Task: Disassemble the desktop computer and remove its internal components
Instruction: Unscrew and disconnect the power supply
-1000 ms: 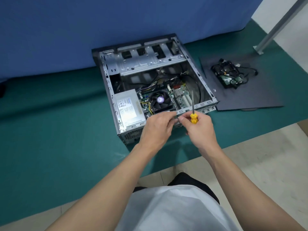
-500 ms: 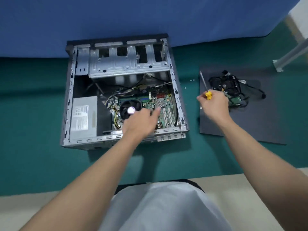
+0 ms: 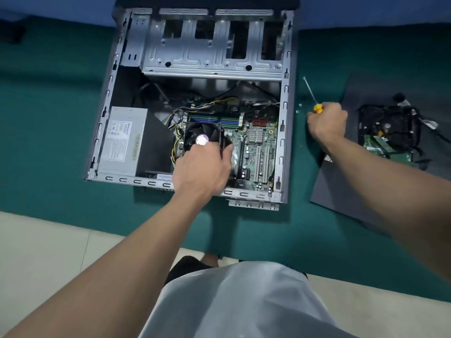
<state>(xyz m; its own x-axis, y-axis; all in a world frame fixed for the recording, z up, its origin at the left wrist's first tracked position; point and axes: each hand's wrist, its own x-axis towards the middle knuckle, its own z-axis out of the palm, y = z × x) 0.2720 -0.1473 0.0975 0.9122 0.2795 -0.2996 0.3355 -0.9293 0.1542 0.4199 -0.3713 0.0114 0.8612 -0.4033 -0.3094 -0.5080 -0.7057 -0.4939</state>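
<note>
The open desktop case [image 3: 284,132] lies flat on the green mat. Inside are the grey power supply [image 3: 124,140] at left, the black CPU fan [image 3: 201,136] and the green motherboard [image 3: 258,152]. My left hand [image 3: 202,167] reaches into the case and lies over the near side of the fan, thumb out to the right beside it; the fingers are hidden under the palm. My right hand [image 3: 327,123] is outside the case on the right and grips a yellow-handled screwdriver [image 3: 312,98], shaft pointing up and away.
A dark side panel [image 3: 341,191] lies on the mat to the right, carrying a removed drive with a black cable bundle [image 3: 390,132]. Small loose screws [image 3: 298,109] sit beside the case's right wall. A metal drive cage [image 3: 214,52] spans the case's far end. Pale floor lies nearer me.
The view has moved closer over the case. My left hand went from the case's near edge into the case onto the fan. My right hand carried the screwdriver out to the right.
</note>
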